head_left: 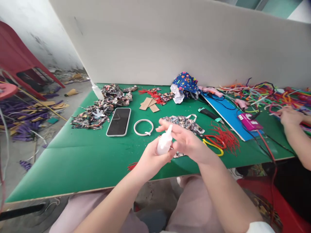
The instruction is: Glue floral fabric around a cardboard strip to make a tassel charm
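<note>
Above the green tabletop [80,165], the right hand [188,142] is loosely spread, whether touching anything I cannot tell; the left hand [153,152] grasps a slightly tilted white squeeze bottle [164,143] just beside it, the narrow nozzle [170,128] pointing up.

The hands [153,155] and forearms [116,204] are bare. A white sleeve edge [259,227] shows on the right arm, and dusty-pink cloth [198,207] covers both legs.

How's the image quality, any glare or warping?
Head view: the white bottle looks bright, with little surface detail; head view: a faint, likely reflected mark on the phone; head view: the pale panel's top edge appears slightly curved.
</note>
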{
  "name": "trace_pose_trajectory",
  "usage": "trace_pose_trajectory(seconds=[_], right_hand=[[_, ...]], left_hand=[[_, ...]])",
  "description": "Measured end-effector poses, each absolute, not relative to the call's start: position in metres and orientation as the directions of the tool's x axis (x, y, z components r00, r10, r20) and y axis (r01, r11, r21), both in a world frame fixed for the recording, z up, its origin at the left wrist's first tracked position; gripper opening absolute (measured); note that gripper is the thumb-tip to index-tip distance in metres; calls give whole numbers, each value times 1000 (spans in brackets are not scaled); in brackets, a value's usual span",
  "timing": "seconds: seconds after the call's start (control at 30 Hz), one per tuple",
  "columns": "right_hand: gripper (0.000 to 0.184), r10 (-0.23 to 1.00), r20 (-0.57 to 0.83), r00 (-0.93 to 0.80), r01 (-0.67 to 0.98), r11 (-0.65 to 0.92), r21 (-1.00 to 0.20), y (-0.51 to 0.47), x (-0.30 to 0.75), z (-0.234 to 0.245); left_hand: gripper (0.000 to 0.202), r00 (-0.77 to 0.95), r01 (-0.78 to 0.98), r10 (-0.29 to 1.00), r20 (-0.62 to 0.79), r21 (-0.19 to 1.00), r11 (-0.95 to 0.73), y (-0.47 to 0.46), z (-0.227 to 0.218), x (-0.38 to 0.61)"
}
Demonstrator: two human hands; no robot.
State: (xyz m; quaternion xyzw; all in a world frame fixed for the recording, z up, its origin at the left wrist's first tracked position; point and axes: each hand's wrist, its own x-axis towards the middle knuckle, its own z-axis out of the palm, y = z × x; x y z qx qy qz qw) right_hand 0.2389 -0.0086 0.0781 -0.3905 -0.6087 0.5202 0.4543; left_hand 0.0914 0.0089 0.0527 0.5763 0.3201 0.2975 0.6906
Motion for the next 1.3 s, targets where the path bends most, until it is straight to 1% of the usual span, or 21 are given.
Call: trace_pose_trajectory(seconds=[0.03, 0.07, 0.13, 0.17, 0.2, 0.27, 0.33, 0.37, 0.47, 0.53, 0.6, 0.67, 0.77, 0.83, 0.93, 1.0, 1.07, 1.13, 1.17, 1.27, 1.3], right_hand=[[71, 963, 157, -221, 0, 161, -987, -6, 237, 79], [80, 976, 174, -132, 10, 176, -984, -4, 234, 80], [84, 982, 191, 4, 8, 191, -982, -2, 229, 81], [81, 984, 178, 14, -26, 178, -984, -1, 227, 80], [79, 988, 154, -27, -80, 152, -985, 0, 226, 80], [75, 979, 122, -165, -183, 91, -979, 1, 227, 79], [77, 963, 147, -227, -207, 100, -973, 2, 228, 76], [82, 964, 175, -199, -182, 140, -973, 2, 228, 74], [96, 972, 237, 0, -31, 237, -971, 3, 226, 70], [90, 974, 226, 5, -1, 226, -974, 3, 224, 68], [81, 970, 216, -109, -42, 212, -976, 3, 225, 67], [83, 960, 233, -156, -50, 228, -972, 3, 225, 66], [97, 959, 282, 21, 62, 280, -958, 3, 225, 63], [97, 956, 286, 64, 90, 279, -956, 4, 225, 62], [89, 962, 252, -107, -8, 253, -967, 4, 225, 61], [94, 957, 249, -146, -27, 248, -968, 4, 225, 61], [99, 961, 274, -19, 30, 275, -961, 4, 224, 61], [96, 954, 290, 82, 63, 285, -956, 4, 223, 61], [91, 957, 281, 68, 38, 279, -960, 4, 224, 62], [75, 969, 209, -133, -125, 193, -973, 4, 227, 63], [73, 966, 201, -166, -150, 176, -973, 4, 227, 63]], left_hand=[[20, 564, -40, 824, -55, 995, 94, 10, 52, 93], [21, 517, -20, 856, -17, 999, 32, 11, 51, 94], [22, 453, 42, 891, 25, 998, -50, 13, 47, 94], [22, 431, 67, 902, 32, 995, -67, 13, 45, 94], [23, 414, 82, 909, 35, 994, -76, 14, 42, 94], [26, 400, 98, 916, 28, 992, -74, 14, 39, 93], [26, 379, 134, 925, 5, 989, -60, 15, 36, 92], [26, 366, 155, 931, -4, 986, -57, 15, 35, 92], [24, 338, 183, 941, -18, 982, -47, 16, 33, 91], [26, 329, 166, 944, -24, 986, -33, 16, 32, 91], [27, 317, 146, 948, -28, 989, -20, 16, 31, 91], [24, 314, 142, 949, -15, 989, -31, 15, 30, 91], [20, 305, 169, 952, -1, 984, -53, 16, 30, 93], [23, 282, 172, 959, 4, 983, -55, 16, 31, 94], [27, 263, 132, 965, 10, 990, -46, 16, 30, 95], [23, 262, 125, 965, 20, 991, -55, 16, 28, 95], [20, 265, 159, 964, 20, 985, -64, 16, 27, 94], [19, 264, 184, 964, 7, 981, -57, 15, 28, 94], [19, 263, 190, 965, -3, 981, -48, 15, 29, 94], [20, 258, 202, 966, -19, 979, -34, 14, 32, 94], [20, 256, 215, 966, -17, 976, -40, 14, 33, 93]])
